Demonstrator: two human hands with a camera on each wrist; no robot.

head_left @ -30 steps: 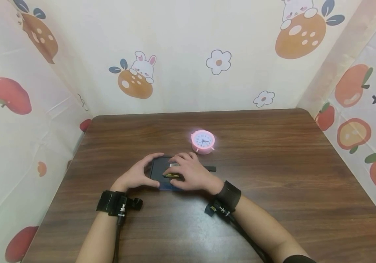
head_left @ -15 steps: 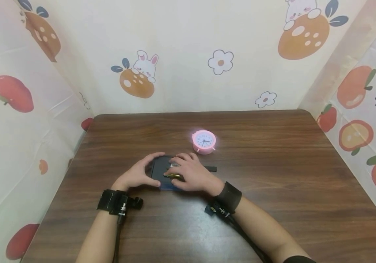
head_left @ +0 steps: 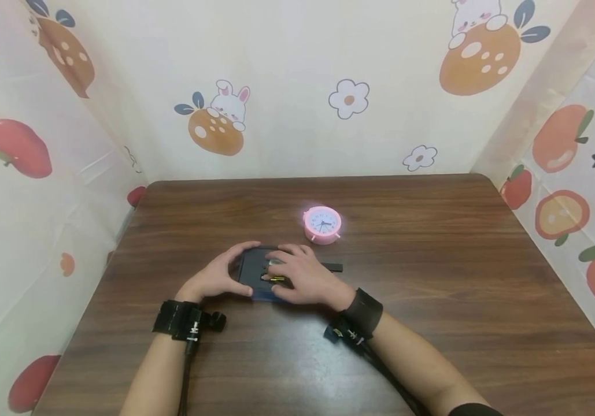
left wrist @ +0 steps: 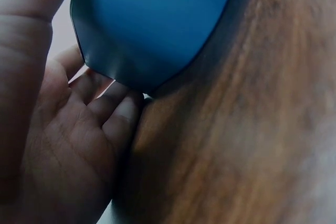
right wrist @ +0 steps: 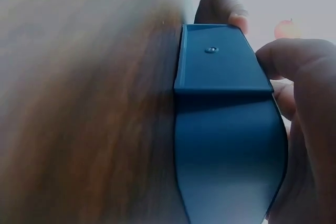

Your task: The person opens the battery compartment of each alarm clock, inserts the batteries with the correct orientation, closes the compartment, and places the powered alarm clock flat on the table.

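Note:
A dark blue, box-like device lies on the table, its black back facing up. My left hand grips its left end, thumb at the near edge and fingers at the far edge. The left wrist view shows the device's smooth blue side against those fingers. Over the device's right part lies my right hand, its fingers bent around a small yellow-and-black battery at an opening in the back. Most of the opening is hidden under this hand. In the right wrist view the blue casing has a small round metal fitting.
A pink alarm clock stands just behind the right hand. A flat black strip shows to the right of that hand. The brown wooden table meets patterned cloth walls at the back and sides.
The battery's visible part has shifted slightly and shows brighter between the right fingers, which have moved a little. The left hand and the device stay in place.

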